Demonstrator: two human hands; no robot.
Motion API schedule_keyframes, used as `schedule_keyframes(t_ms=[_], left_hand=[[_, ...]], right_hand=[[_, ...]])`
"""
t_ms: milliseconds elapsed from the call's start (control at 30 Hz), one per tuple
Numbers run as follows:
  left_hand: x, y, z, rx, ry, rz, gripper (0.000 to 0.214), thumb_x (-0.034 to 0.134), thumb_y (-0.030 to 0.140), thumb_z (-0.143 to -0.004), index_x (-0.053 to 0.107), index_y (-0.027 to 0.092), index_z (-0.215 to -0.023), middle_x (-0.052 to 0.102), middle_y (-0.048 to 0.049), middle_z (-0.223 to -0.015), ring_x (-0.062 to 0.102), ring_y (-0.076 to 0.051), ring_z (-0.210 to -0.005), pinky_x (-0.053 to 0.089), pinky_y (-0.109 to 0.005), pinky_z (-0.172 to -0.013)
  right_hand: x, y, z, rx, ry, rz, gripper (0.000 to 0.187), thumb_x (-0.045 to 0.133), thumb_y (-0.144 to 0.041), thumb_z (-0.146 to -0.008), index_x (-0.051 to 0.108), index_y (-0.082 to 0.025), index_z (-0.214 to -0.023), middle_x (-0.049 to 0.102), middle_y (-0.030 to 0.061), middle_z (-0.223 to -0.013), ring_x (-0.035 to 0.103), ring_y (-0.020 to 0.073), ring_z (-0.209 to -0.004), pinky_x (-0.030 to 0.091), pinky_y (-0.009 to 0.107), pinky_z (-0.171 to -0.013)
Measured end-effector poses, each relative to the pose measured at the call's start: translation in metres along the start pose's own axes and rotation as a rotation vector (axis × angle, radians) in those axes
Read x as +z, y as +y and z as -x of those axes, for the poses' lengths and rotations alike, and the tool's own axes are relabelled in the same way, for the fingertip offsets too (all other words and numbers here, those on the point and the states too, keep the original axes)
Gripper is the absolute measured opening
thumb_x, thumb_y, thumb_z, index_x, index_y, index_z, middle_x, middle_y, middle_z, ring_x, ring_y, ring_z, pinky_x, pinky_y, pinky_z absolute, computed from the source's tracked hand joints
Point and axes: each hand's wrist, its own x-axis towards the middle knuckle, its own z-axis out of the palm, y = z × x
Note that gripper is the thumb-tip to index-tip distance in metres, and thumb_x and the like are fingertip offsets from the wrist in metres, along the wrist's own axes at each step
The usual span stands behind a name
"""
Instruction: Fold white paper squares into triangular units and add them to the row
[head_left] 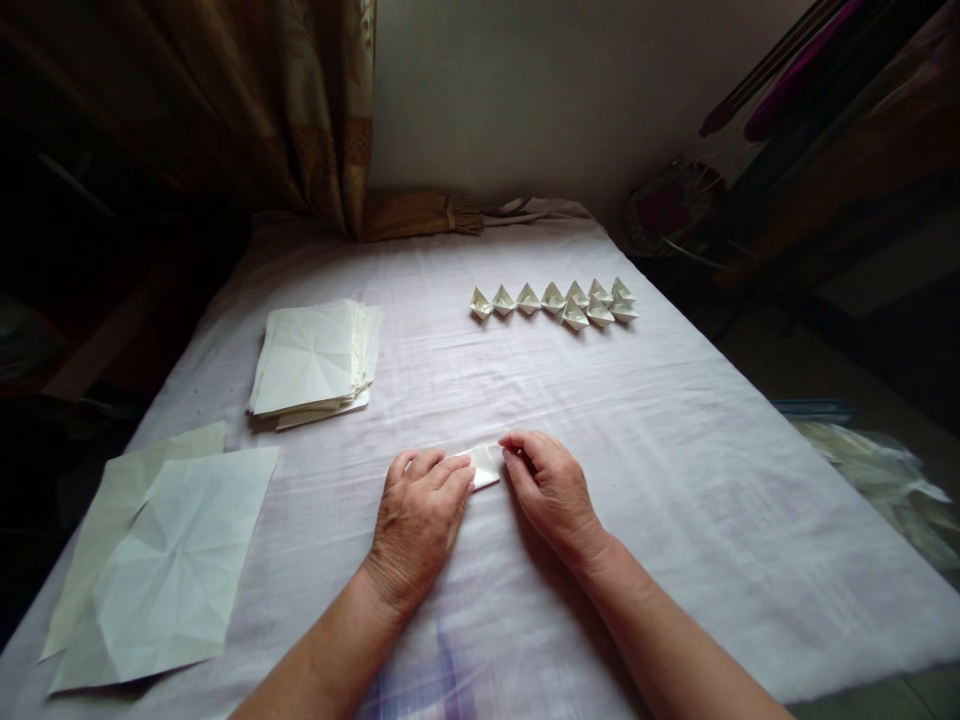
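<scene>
Fingertips of both hands meet on a small folded paper [484, 464] lying flat on the white cloth [675, 480], near the front middle of the table. The left hand [418, 520] lies palm down, its fingers [450, 472] held close together and pressing the paper's left part against the cloth. The right hand [551, 488] comes in from the other side, its fingers [516, 447] curled close together with the tips on the paper's right edge; whether they pinch the edge or only press it cannot be told. Both forearms reach in bare from the lower edge of the view. To the left and farther back sits a stack of creased sheets [315, 362], slightly fanned. At the near left corner lie two larger creased sheets [169, 570], overlapping, their fold lines radiating from the centre. Toward the far right of the cloth, a row of small folded paper boats [555, 300] stands side by side, with a few more set just in front at the right end. A patterned curtain [315, 110] hangs behind the table at the left, against a pale wall [540, 90].
</scene>
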Motion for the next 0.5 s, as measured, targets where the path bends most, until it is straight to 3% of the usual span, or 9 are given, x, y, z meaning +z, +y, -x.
schedule_keyframes(t_ms=[233, 500], left_hand=[[-0.0018, -0.0003, -0.0024, -0.009, -0.005, 0.023, 0.017, 0.053, 0.022, -0.093, 0.068, 0.024, -0.102, 0.074, -0.0032, -0.106, 0.062, -0.022, -0.101, 0.039, -0.042, -0.093], [0.0013, 0.0002, -0.0004, -0.009, -0.003, 0.019, 0.014, 0.057, 0.02, -0.092, 0.065, 0.023, -0.103, 0.073, -0.0005, -0.109, 0.061, -0.022, -0.103, 0.035, -0.042, -0.096]], right_hand=[[-0.0122, -0.0027, 0.0003, 0.005, -0.111, 0.104, 0.011, 0.06, -0.024, -0.086, 0.063, -0.022, -0.075, 0.066, 0.0011, -0.078, 0.059, 0.0182, -0.079, 0.041, 0.031, -0.075], [-0.0062, -0.0044, 0.0024, -0.026, -0.133, 0.225, 0.009, 0.063, -0.023, -0.086, 0.062, -0.022, -0.077, 0.064, 0.0017, -0.079, 0.056, 0.0199, -0.08, 0.036, 0.033, -0.076]])
